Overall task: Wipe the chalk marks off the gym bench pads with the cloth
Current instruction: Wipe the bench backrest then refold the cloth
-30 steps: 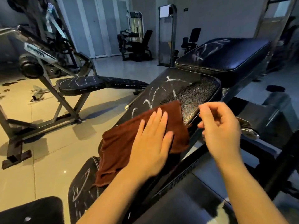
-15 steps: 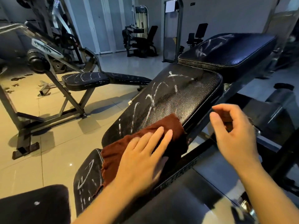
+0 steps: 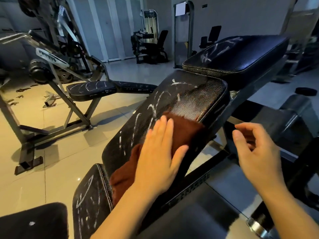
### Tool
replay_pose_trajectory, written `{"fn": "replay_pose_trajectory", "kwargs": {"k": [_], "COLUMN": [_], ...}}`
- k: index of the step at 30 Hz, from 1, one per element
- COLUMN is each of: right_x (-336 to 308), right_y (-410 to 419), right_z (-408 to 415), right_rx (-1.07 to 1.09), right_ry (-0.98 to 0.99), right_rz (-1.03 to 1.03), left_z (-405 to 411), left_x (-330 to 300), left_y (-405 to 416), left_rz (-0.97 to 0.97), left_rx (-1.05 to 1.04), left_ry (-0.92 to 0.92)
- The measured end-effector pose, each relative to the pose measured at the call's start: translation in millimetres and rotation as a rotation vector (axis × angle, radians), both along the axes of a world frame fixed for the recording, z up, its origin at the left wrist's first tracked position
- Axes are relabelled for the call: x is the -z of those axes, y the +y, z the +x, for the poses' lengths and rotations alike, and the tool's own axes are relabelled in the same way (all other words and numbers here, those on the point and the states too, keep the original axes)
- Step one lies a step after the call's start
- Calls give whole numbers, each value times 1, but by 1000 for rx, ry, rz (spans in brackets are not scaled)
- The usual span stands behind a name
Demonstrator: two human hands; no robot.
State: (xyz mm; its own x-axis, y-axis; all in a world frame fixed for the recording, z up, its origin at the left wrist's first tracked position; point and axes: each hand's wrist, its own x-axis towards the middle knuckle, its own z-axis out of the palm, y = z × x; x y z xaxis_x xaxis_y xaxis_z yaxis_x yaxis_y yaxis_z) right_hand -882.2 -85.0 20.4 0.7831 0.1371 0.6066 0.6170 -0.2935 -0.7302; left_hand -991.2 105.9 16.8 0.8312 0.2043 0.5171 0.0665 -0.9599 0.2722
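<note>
A black inclined bench pad (image 3: 188, 100) carries white chalk scribbles on its left half; its right half looks smeared. A brown cloth (image 3: 186, 128) lies on the pad's lower right part and hangs down past its lower edge. My left hand (image 3: 158, 152) presses flat on the cloth with straight fingers. My right hand (image 3: 255, 152) hovers to the right of the pad, fingers loosely curled, holding nothing. A small lower pad (image 3: 89, 194) below and a raised upper pad (image 3: 238, 54) behind both bear chalk marks.
Another bench (image 3: 91, 87) with chalk marks stands on the tiled floor to the left, beside a weight machine (image 3: 51, 54). The bench's dark frame (image 3: 241, 107) runs under my right hand. More gym machines (image 3: 150, 47) stand at the back wall.
My left hand has slid the cloth down the pad and then back up towards the right. My right hand has drifted slightly right and away from the pad's edge.
</note>
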Motion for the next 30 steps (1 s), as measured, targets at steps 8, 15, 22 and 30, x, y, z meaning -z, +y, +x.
{"fn": "replay_pose_trajectory", "kwargs": {"k": [8,15,22,30], "right_x": [16,7,10,18], "right_y": [9,22,23,21], "right_z": [-3,-6,-9,-7], "right_rx": [-84,-46,-36,-86], "right_ry": [-123,-203,-225,-214], "right_rz": [-250,-148,-148,-259], "left_z": [-43,42,-43,-7], "left_x": [57,-7,56,35], "left_y": [-19,-40,-28,-13], "left_rz": [-21,37,137,240], "left_rx": [-399,-385,-355,-327], "left_ry": [-76,-74,-59,-92]}}
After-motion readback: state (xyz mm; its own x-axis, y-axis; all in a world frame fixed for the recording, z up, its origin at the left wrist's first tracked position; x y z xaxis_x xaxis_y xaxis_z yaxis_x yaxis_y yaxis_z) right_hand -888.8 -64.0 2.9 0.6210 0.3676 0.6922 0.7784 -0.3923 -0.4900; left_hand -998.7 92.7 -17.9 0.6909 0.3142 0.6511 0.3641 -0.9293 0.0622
